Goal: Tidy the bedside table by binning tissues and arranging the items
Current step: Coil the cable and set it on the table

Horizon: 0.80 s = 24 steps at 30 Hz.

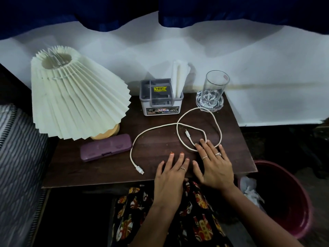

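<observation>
Both hands lie flat with straight fingers near the dark wooden counter's (99, 168) front edge: left hand (170, 177) empty, right hand (213, 166) touching the looped white charging cable (154, 128).

Bedroom at home: bedside table (110, 168) w/ pleated lamp (78, 97), striped bedding (19, 148) alongside, curtain (213, 9) behind.

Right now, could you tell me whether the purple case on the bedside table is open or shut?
Shut: the purple case lies flat beside the lamp base, lid down along its whole length, clasp facing the front.
</observation>
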Each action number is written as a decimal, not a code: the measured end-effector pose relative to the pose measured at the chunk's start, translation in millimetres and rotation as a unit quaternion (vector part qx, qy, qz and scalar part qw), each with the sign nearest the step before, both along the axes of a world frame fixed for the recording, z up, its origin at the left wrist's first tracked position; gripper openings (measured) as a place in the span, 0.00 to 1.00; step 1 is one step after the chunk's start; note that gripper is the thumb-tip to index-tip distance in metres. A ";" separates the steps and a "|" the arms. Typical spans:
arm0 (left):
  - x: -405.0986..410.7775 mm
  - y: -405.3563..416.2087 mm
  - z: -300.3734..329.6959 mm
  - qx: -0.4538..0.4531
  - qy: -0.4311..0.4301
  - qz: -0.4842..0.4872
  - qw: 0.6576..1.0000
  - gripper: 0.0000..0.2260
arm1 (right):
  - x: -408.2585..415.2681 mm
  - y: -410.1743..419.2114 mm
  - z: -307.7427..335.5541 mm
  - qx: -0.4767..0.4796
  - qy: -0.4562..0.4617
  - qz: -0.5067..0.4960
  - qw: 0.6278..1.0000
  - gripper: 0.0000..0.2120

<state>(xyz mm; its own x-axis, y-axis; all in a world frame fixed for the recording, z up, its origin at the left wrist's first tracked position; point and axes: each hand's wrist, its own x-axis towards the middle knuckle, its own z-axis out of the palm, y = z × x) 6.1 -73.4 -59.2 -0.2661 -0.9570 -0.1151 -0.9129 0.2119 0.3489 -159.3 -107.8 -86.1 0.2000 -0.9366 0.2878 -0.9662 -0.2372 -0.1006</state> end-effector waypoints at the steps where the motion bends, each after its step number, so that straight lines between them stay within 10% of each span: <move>1: 0.2 0.1 -0.1 -0.003 -0.003 -0.001 1.000 0.27 | 0.3 -0.1 0.2 0.000 -0.002 0.000 1.000 0.26; 24: 9.9 -2.7 17.1 0.000 0.038 0.020 0.999 0.25 | 1.8 12.6 34.7 0.017 -0.209 -0.044 0.977 0.02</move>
